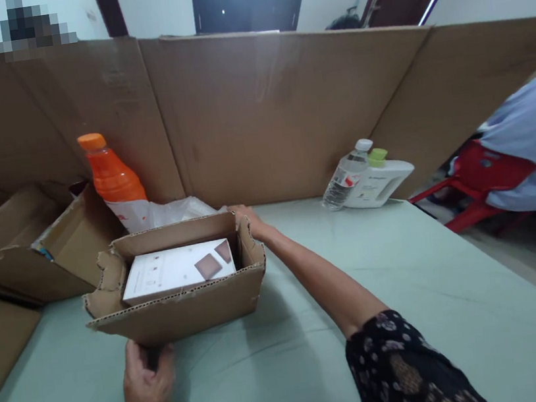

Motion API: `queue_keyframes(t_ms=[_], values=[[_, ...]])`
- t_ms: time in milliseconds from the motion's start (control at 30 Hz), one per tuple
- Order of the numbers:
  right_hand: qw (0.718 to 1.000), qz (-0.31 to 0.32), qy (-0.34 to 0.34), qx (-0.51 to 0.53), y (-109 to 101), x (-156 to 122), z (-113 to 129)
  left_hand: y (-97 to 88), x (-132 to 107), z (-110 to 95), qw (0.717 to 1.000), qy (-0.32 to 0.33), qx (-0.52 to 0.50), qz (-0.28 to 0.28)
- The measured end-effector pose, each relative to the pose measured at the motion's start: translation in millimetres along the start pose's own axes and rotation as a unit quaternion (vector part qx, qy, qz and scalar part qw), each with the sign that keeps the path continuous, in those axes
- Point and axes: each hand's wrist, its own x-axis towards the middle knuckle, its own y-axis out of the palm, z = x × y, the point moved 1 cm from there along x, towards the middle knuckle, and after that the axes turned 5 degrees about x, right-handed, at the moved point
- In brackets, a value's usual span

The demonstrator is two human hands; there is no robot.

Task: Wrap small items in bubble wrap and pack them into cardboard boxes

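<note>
An open-topped cardboard box [189, 315] with torn, ragged left edges stands before me over the green table. Inside it lies a white carton [173, 271] with brown squares printed at its right end. My right hand [247, 220] reaches to the far right corner of the box and grips it there, its fingers partly hidden behind the cardboard. At the lower front left edge is my left hand [146, 381], thumb and fingers bent around the bottom of the box; the fingertips are partly out of sight.
Behind the box, an orange-capped bottle [118, 179] leans beside clear plastic wrapping [182, 208]. More cardboard boxes [68, 239] stand left. A clear water bottle [348, 176] and a white jug [380, 183] lean against the cardboard wall [286, 118]. A red chair [493, 169] with a seated person is right.
</note>
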Motion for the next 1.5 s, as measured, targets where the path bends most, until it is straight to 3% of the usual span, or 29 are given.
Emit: queue_keyframes(t_ms=[133, 200, 300, 400, 533, 700, 800, 900, 1033, 1133, 1300, 1500], values=[[0.988, -0.097, 0.074, 0.096, -9.0, -1.8, -12.0, 0.1, 0.9, -1.3, 1.000, -0.008, -0.011, 0.001], [0.972, -0.156, 0.096, 0.148, -29.7, -18.1, -22.0, -0.1, 1.2, -1.3, 1.000, -0.006, -0.007, 0.002], [0.943, -0.217, 0.111, 0.228, -66.7, -63.9, -33.5, -1.1, 1.8, -0.6, 1.000, -0.002, 0.009, 0.005], [0.917, -0.228, 0.142, 0.296, -91.4, -124.3, -37.9, -2.3, 2.2, -1.6, 1.000, 0.012, 0.028, -0.005], [0.892, -0.190, 0.217, 0.349, -96.4, -194.8, -37.6, -2.7, 1.5, -4.8, 0.999, 0.030, 0.031, -0.016], [0.874, -0.226, 0.265, 0.338, -90.4, -241.4, -20.9, -8.7, -3.5, -9.1, 0.997, 0.056, 0.016, -0.041], [0.892, -0.217, 0.223, 0.329, -80.6, -246.3, 9.5, -18.4, -6.3, -15.5, 0.988, 0.110, 0.056, -0.095], [0.924, -0.151, 0.147, 0.319, -61.0, -234.9, 45.1, -25.0, -5.6, -18.9, 0.975, 0.148, 0.093, -0.137], [0.934, -0.052, 0.110, 0.337, -30.2, -207.7, 75.4, -21.9, 1.7, -10.9, 0.993, 0.071, 0.047, -0.080], [0.932, 0.002, 0.115, 0.344, -14.0, -192.4, 81.9, -16.3, 7.6, -4.4, 0.998, 0.033, -0.035, -0.037], [0.942, -0.017, 0.145, 0.301, -3.0, -176.5, 78.5, -10.1, 14.8, -2.6, 0.987, 0.032, -0.156, 0.028], [0.942, -0.032, 0.127, 0.307, -15.7, -171.3, 71.3, -10.1, 18.0, -2.7, 0.977, 0.035, -0.199, 0.061]])
